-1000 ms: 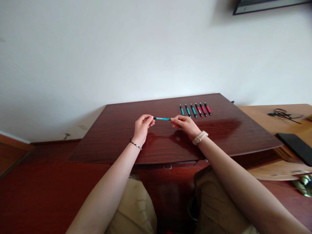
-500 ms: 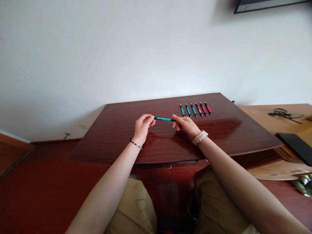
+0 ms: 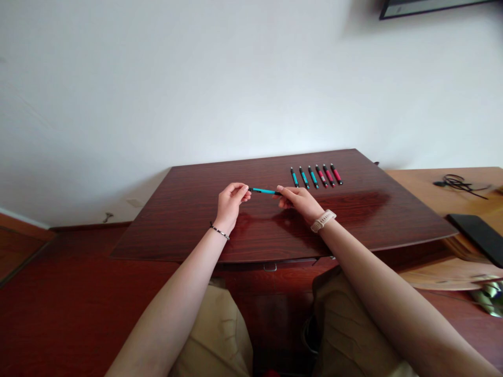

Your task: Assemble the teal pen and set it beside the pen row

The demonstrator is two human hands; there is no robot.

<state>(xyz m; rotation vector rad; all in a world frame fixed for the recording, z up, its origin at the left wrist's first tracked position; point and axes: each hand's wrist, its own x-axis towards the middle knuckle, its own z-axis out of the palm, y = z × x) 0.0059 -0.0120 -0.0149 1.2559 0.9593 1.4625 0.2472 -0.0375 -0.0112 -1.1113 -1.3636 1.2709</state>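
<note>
Here the person holds a teal pen level above the dark red table, one end in each hand. The left hand pinches the pen's end at 9 o'clock between thumb and fingertips, the other fingers curled in; a thin bracelet circles that wrist. The right hand pinches the opposite end, at 3 o'clock, with its fingertips closed on the dark tip, and a pale watch sits on that wrist. The pen therefore spans the gap between the two hands, lying almost straight across, its right end a touch lower than its left. Whether it touches the tabletop cannot be told; it looks lifted just above the wood.

At about 1 o'clock from the right hand, near the far edge of the table, lies a row of pens, side by side and close together: three teal ones on the left, three red ones on the right. They are well apart from both hands.

At 3 o'clock, past the table's edge, stands a lighter wooden desk bearing a black cable and a flat black tablet. Beige trousers show at 6 o'clock, under the forearms.
</note>
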